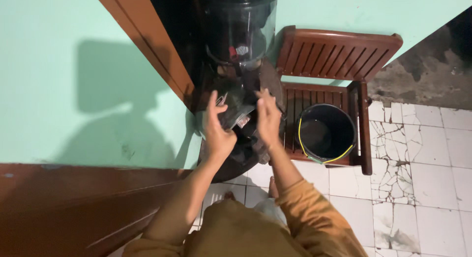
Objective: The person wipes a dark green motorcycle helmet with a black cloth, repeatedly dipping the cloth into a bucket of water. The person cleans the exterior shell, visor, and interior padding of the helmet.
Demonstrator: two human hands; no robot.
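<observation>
Head view looks down on a mint-green wall (73, 65) meeting a brown wooden door frame (147, 45), with cracked white floor tiles (423, 178) at right. A slatted wooden chair (339, 55) stands against the wall, a black bucket (327, 134) with a yellow-green rim on its seat. Beside the chair stand stacked dark helmets (241, 26), the top one with a clear visor. Lower in the stack sits a dark glossy helmet (233, 107) between both hands. The left hand (217, 131) is spread wide, fingers against its side; the right hand (268, 121) is open and flat, close beside it. It looks rigid, smooth and likely slippery, moderately light; gripping the shell on opposite sides seems safest.
</observation>
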